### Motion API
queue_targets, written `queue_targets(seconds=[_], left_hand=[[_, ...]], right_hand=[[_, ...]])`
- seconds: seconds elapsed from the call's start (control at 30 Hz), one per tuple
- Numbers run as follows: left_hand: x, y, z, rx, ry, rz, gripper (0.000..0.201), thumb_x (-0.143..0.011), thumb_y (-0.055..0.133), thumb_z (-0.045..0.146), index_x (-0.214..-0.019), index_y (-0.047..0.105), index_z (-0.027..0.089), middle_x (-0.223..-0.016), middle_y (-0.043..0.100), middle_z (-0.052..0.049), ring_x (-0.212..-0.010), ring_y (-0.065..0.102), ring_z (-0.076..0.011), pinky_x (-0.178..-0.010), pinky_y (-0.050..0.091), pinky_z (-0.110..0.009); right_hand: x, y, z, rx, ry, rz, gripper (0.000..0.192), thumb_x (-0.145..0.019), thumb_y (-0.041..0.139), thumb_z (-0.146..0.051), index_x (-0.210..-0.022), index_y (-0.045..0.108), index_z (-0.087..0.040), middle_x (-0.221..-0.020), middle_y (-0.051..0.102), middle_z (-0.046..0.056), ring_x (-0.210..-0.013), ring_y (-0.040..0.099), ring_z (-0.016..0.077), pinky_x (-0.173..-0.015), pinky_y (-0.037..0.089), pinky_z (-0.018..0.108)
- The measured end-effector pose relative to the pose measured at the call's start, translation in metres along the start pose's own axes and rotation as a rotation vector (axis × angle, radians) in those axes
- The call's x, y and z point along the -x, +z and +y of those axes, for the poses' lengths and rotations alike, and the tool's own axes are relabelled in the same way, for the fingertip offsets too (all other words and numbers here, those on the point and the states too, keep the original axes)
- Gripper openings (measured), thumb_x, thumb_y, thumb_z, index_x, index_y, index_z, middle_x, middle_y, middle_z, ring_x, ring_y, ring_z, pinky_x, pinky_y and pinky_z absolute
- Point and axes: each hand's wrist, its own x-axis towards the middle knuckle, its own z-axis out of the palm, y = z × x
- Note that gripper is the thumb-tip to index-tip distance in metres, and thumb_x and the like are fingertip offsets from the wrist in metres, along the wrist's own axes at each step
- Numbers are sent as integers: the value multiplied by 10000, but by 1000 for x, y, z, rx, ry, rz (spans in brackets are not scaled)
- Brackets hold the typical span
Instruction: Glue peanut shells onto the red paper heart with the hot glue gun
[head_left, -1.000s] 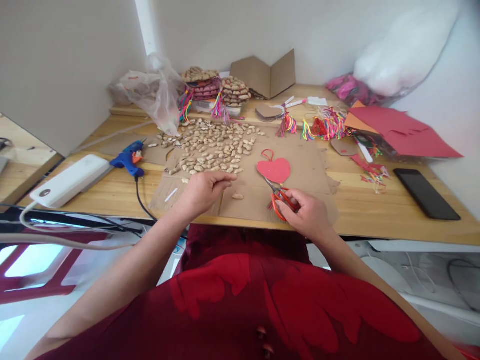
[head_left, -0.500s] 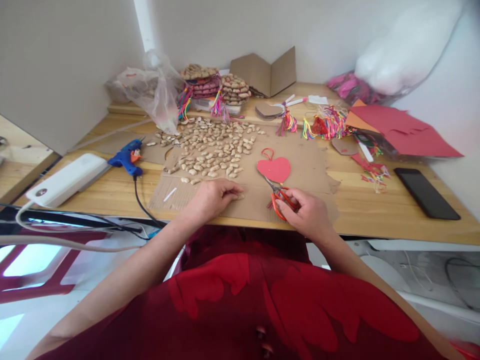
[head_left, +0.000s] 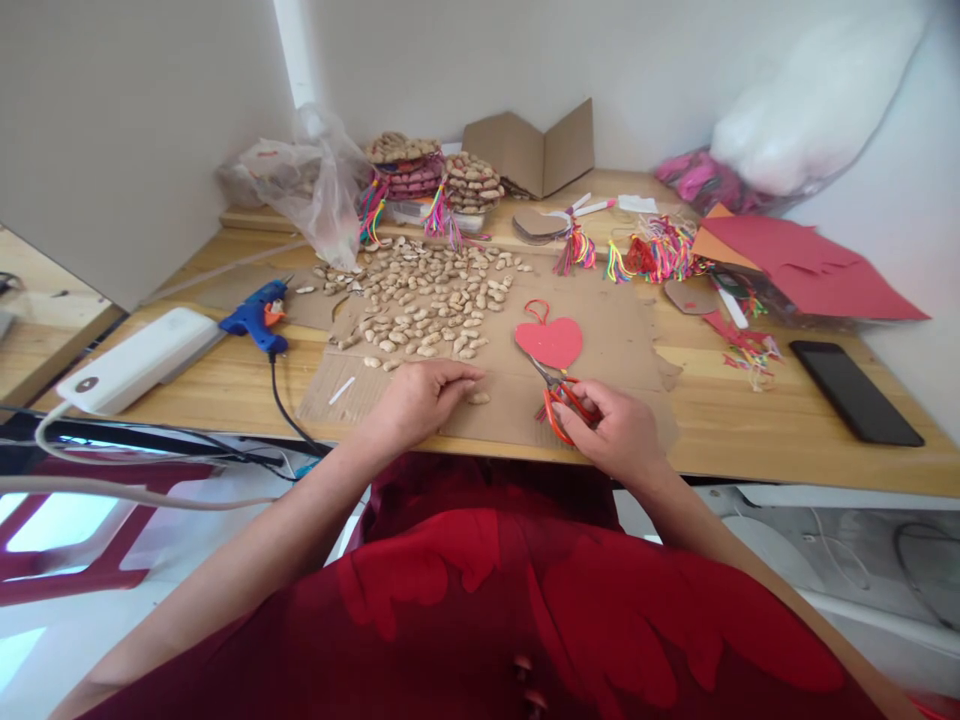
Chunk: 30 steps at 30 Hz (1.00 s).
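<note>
My right hand is wrapped round the orange handles of a pair of scissors. Their metal blades point up and left, with the tips over the lower left edge of a red paper heart. The heart lies flat on a cardboard sheet and has a red cord loop at its top. Coloured tassel threads show partly under the scissors. My left hand rests at the front of the cardboard, fingertips together and nothing visible in them. A single peanut lies just below those fingertips. Loose peanuts spread out beyond that hand.
On the left are a blue glue gun with its cable and a white power bank. Peanut-covered pieces with tassels are stacked at the back. Tassels, red sheets and a black phone lie to the right.
My left fingertips have lifted slightly off the single peanut, which now shows more fully below them. The scissors and the red heart stay in place.
</note>
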Motion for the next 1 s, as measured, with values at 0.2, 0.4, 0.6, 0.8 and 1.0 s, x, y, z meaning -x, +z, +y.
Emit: queue_targets(seconds=[0.2, 0.4, 0.6, 0.8, 1.0], left_hand=[[0, 8, 4, 7, 109, -42, 118, -862, 685, 210, -937, 777, 203, -938, 776, -44, -863, 713, -189, -843, 561, -293], [2, 13, -4, 43, 86, -33, 187, -894, 651, 235, -1030, 777, 212, -996, 776, -51, -920, 709, -203, -891, 554, -323], [-6, -9, -19, 333, -189, 54, 334, -873, 681, 386, -1134, 744, 188, -1039, 772, -61, -929, 729, -225, -844, 571, -316], [-3, -12, -33, 251, -173, 100, 266, -895, 652, 374, -1086, 765, 227, -1079, 764, -48, -984, 725, -239, -861, 575, -325], [14, -18, -32, 103, -28, 132, 216, -920, 641, 307, -1079, 772, 241, -1027, 761, -31, -940, 711, -193, -884, 554, -301]], right_hand=[[1, 0, 0, -5, -9, -13, 273, -929, 588, -484, -875, 648, -223, -656, 574, -17, -596, 491, 144, -598, 364, 281], [-5, -11, -9, -38, 77, -126, 259, -886, 627, -483, -961, 645, -235, -697, 644, -12, -593, 558, 152, -567, 378, 272], [-11, -26, -16, 54, -28, -157, 215, -830, 669, -392, -1007, 681, -270, -858, 727, 22, -764, 665, 214, -643, 445, 294], [-30, -29, 17, -40, 157, 88, 250, -853, 637, -454, -992, 693, -254, -803, 732, 28, -708, 681, 217, -652, 478, 318], [-51, -45, 78, 326, 373, 203, 350, -832, 628, -477, -1045, 699, -208, -790, 723, 101, -730, 675, 312, -624, 449, 384]])
